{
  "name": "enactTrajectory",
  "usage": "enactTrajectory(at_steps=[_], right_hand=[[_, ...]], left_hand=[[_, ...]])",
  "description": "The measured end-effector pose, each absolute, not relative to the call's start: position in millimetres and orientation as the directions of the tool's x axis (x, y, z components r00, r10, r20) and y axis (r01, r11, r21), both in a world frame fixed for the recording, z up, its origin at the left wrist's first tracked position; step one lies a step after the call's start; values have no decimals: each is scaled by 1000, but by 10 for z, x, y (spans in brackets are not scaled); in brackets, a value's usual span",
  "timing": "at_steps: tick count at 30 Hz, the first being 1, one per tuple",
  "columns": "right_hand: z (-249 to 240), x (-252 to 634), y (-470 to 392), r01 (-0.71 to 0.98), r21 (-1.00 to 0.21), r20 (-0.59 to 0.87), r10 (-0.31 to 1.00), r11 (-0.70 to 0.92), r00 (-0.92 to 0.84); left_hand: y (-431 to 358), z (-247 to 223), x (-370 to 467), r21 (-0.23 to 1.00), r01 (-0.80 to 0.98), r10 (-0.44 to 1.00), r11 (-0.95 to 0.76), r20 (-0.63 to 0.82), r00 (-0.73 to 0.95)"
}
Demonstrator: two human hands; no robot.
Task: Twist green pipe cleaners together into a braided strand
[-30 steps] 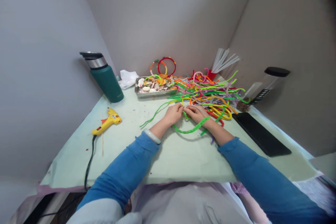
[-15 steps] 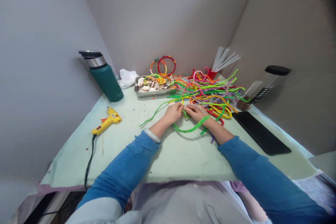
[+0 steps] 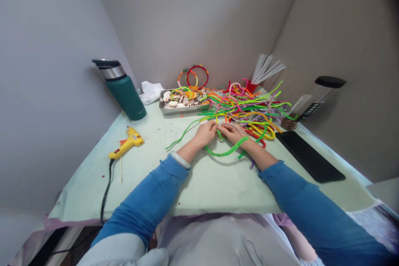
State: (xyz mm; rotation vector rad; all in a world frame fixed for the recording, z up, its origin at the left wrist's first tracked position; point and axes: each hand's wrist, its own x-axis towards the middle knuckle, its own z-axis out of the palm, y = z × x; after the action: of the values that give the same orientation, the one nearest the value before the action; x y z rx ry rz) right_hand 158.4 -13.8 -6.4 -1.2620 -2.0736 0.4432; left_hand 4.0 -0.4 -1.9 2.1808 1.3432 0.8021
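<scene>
My left hand [image 3: 205,133] and my right hand [image 3: 232,133] meet over the middle of the table, fingertips pinched close together. Between them they grip a fuzzy green pipe cleaner [image 3: 226,153], which curves below the hands in a wide arc, its free end lying across my right wrist. A thin greyish strand shows above my right fingers; I cannot tell whether it is held. Just beyond the hands spreads a tangled heap of coloured pipe cleaners [image 3: 246,106]. The pinched spot itself is too small to make out.
A metal tray [image 3: 183,111] of shells stands at the back, two fuzzy rings [image 3: 207,75] behind it. On the left are a green bottle [image 3: 126,97] and a yellow glue gun [image 3: 127,145] with a cord. A black phone-like slab [image 3: 310,156] and clear container [image 3: 321,95] are right.
</scene>
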Motion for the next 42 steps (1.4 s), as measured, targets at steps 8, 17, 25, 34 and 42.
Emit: enactTrajectory(at_steps=[8,17,25,34,42], right_hand=[[-70,1585,-145,646,-598,384,877,475,-290],[-93,1562,-148,565,-705,358,903,428,-237],[-93,1584,-145,523,-748,364,911,409,-192],[-93,1598,-140,527,-735,393,902,426,-181],[-127,1603,-123,521,-750,380,910,408,-166]], left_hand=[[-25,14,37,662,612,898,-433,261,353],[4,-28,52,721,591,930,-362,235,284],[-17,-8,45,715,575,912,-398,242,330],[-9,-28,67,747,573,937,-336,203,284],[-2,-34,66,750,565,933,-344,207,294]])
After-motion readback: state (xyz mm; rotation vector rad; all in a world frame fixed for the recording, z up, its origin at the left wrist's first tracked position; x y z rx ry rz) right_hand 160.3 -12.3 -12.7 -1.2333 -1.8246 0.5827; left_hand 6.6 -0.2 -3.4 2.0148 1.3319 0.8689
